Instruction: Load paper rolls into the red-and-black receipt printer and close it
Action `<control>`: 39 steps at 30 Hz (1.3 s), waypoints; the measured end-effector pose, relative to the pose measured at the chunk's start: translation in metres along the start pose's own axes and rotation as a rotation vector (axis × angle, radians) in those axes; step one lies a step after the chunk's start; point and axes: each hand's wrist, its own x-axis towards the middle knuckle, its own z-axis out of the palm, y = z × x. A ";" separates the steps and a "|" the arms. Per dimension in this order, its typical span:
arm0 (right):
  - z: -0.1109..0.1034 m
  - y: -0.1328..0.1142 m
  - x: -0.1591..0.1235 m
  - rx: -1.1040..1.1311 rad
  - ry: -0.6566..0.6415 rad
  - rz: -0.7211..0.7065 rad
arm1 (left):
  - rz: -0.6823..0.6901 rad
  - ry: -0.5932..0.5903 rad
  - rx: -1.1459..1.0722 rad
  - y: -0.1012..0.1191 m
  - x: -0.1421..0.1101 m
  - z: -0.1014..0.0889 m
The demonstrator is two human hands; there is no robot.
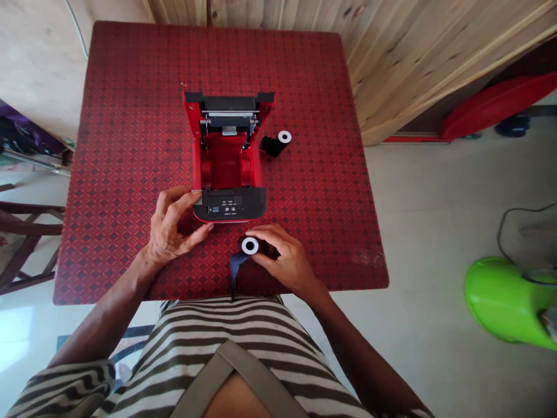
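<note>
Far left, a dark wooden chair stands beside the red patterned table. Move in, and here's the left hand, straddling the front-left corner of the red-and-black machine: fingertips on the black panel, thumb down by the front edge. Whether it's really squeezing there, I cannot tell. The machine sits lid up, its red bay facing us. Now just in front of it, the dark roll, and the right hand has it clamped between thumb and fingers! It's right out at the fingertips, left of the palm, white-ringed end toward us, loose dark strip trailing toward the table's near edge. Beyond, just right of the machine, a second roll lies on the table. And far right, on the floor, a bright green bucket.
</note>
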 end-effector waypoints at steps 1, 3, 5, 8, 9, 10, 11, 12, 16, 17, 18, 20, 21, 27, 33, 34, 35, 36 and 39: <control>0.003 -0.001 0.000 0.007 0.023 -0.018 | -0.005 -0.005 0.014 0.000 -0.001 0.000; -0.002 -0.010 0.001 0.039 0.008 -0.039 | -0.010 -0.019 0.032 0.000 -0.002 -0.001; -0.021 -0.028 0.004 0.084 -0.075 -0.050 | -0.005 -0.033 0.029 -0.001 -0.002 -0.002; -0.060 -0.061 0.021 0.091 -0.153 -0.094 | 0.006 -0.049 0.015 -0.001 -0.002 -0.003; -0.070 -0.070 0.032 0.052 -0.136 -0.130 | 0.008 -0.048 0.009 0.000 -0.002 -0.003; -0.078 -0.077 0.045 -0.019 -0.097 -0.168 | 0.009 -0.045 0.004 0.000 -0.001 -0.003; -0.082 -0.081 0.061 -0.106 -0.064 -0.213 | 0.008 -0.040 -0.002 0.000 -0.001 -0.003; -0.081 -0.081 0.077 -0.195 -0.040 -0.265 | 0.011 -0.036 -0.011 0.000 -0.001 -0.003; -0.053 -0.066 0.135 -0.442 -0.059 -0.365 | -0.008 -0.036 -0.031 0.001 -0.003 -0.003; -0.044 -0.061 0.144 -0.486 -0.079 -0.352 | -0.017 -0.040 -0.030 0.002 -0.003 -0.003; -0.037 -0.058 0.150 -0.527 -0.097 -0.331 | -0.024 -0.045 -0.028 0.002 -0.003 -0.003; -0.026 -0.055 0.156 -0.593 -0.130 -0.293 | -0.026 -0.056 -0.022 0.002 -0.004 -0.003; -0.022 -0.054 0.157 -0.623 -0.146 -0.270 | -0.025 -0.060 -0.017 0.002 -0.004 -0.003; -0.012 -0.051 0.167 -0.731 -0.187 -0.212 | -0.027 -0.058 -0.004 0.002 -0.003 -0.003; -0.008 -0.047 0.184 -0.761 -0.297 -0.102 | -0.019 -0.053 -0.029 0.003 -0.003 -0.003; -0.008 -0.048 0.185 -0.752 -0.291 -0.087 | -0.020 -0.054 -0.031 0.003 -0.003 -0.003; -0.007 -0.048 0.186 -0.739 -0.283 -0.076 | -0.022 -0.056 -0.028 0.002 -0.003 -0.004; -0.007 -0.048 0.186 -0.724 -0.277 -0.067 | -0.027 -0.060 -0.020 0.002 -0.004 -0.004; -0.011 -0.050 0.182 -0.660 -0.292 -0.087 | -0.035 -0.078 0.012 0.002 -0.004 -0.005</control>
